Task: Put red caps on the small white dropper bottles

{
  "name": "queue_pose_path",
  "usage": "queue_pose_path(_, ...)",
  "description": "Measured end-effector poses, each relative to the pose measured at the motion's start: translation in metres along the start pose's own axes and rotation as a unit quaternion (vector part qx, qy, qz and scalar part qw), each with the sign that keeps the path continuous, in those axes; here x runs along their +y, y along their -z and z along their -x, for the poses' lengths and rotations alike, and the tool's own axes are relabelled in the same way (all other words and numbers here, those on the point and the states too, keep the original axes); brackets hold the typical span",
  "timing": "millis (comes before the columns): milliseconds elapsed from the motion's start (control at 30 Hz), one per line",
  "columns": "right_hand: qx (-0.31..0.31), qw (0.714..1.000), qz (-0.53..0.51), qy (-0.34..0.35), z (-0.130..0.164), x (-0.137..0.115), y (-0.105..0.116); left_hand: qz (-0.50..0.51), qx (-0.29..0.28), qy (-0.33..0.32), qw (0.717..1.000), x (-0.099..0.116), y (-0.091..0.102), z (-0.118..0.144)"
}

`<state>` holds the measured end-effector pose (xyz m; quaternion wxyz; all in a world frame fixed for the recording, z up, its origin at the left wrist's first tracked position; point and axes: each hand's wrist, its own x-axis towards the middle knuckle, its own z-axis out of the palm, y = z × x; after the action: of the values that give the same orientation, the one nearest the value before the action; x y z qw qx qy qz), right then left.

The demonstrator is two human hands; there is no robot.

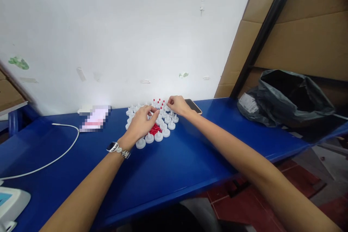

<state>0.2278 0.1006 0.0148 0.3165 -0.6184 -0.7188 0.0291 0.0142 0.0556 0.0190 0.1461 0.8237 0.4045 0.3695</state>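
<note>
Several white nozzle caps [158, 136] with round bases stand upright in a group on the blue table. Among them lies a small heap of red tips [155, 129]. At the back of the group, some caps carry red tips [161, 107] on their nozzles. My left hand [143, 120], with a watch at its wrist, hovers over the left of the group, thumb and forefinger pinched together. Over the back right caps, my right hand [178, 105] is closed in a pinch. Whatever either hand's fingertips hold is too small or hidden to make out.
A phone [193, 106] lies behind my right wrist. To the right sits an open dark plastic bag [285, 98] near cardboard [304, 40]. On the left are a white cable [65, 152], a blurred-out pink-and-white item [95, 119] and a white device [13, 203]. A white wall stands behind.
</note>
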Motion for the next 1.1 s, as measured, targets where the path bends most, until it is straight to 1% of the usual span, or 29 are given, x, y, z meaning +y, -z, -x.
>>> queue_pose_path(167,-0.050,0.996,0.070,0.015,-0.002,-0.005,-0.001,-0.018,-0.001,-0.015,1.000,-0.002,0.003,0.001)
queue_pose_path(300,-0.090,0.992,0.090,0.021,-0.002,-0.008,0.001,-0.027,-0.001,-0.029,0.999,-0.005,0.003,0.001)
queue_pose_path(367,-0.090,0.991,0.099,0.028,-0.003,-0.009,0.002,-0.032,0.002,-0.031,0.999,-0.006,0.003,0.001)
queue_pose_path(500,-0.054,0.992,0.114,0.031,-0.004,-0.015,0.000,-0.055,0.006,-0.032,0.998,-0.008,0.006,0.001)
queue_pose_path(567,-0.047,0.991,0.123,0.037,-0.005,-0.022,-0.002,-0.068,0.011,-0.034,0.997,-0.008,0.007,0.001)
queue_pose_path(633,-0.055,0.986,0.148,0.046,-0.007,-0.029,-0.006,-0.076,0.016,-0.036,0.996,-0.010,0.008,0.001)
queue_pose_path(700,-0.076,0.980,0.179,0.046,-0.009,-0.035,-0.009,-0.083,0.017,-0.040,0.996,-0.012,0.008,0.002)
queue_pose_path(767,-0.090,0.976,0.192,0.044,-0.011,-0.040,-0.009,-0.088,0.016,-0.040,0.995,-0.015,0.009,0.003)
queue_pose_path(800,-0.086,0.978,0.187,0.046,-0.012,-0.043,-0.007,-0.089,0.017,-0.040,0.995,-0.016,0.010,0.003)
queue_pose_path(833,-0.072,0.981,0.174,0.049,-0.011,-0.045,-0.004,-0.089,0.019,-0.040,0.995,-0.017,0.011,0.004)
queue_pose_path(900,-0.024,0.991,0.120,0.047,-0.007,-0.050,0.004,-0.082,0.027,-0.040,0.995,-0.018,0.014,0.006)
queue_pose_path(967,0.022,0.999,0.022,0.030,0.003,-0.056,0.009,-0.061,0.040,-0.042,0.996,-0.016,0.016,0.010)
queue_pose_path(1033,0.042,0.993,-0.110,0.007,0.016,-0.062,0.008,-0.041,0.048,-0.052,0.997,-0.012,0.016,0.013)
queue_pose_path(1100,0.038,0.971,-0.235,-0.008,0.032,-0.068,0.002,-0.024,0.043,-0.076,0.996,-0.007,0.016,0.016)
